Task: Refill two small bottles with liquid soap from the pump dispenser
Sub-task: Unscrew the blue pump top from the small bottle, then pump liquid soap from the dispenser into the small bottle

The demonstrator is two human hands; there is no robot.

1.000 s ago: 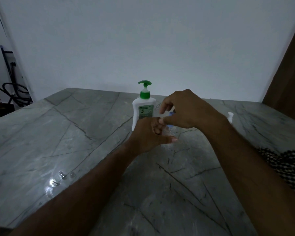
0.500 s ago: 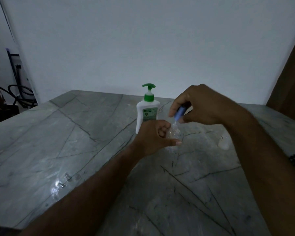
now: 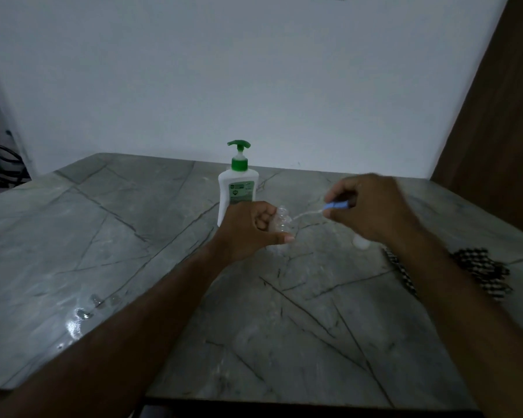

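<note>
Cap coming off the first small bottle

The right hand [image 3: 372,206] is pulling the blue cap [image 3: 336,205] and its tube clear, while the left hand [image 3: 248,227] is gripping the clear bottle [image 3: 281,220] on the table [image 3: 103,236] beside the pump dispenser [image 3: 238,188]; filling comes next.

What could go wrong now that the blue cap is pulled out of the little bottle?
The left hand grips the clear small bottle tilted and open, so anything inside might spill onto the marble table. The blue cap, pinched in the right hand, trails a thin tube that may drip. The second small bottle sits just under that wrist and could get knocked.
</note>
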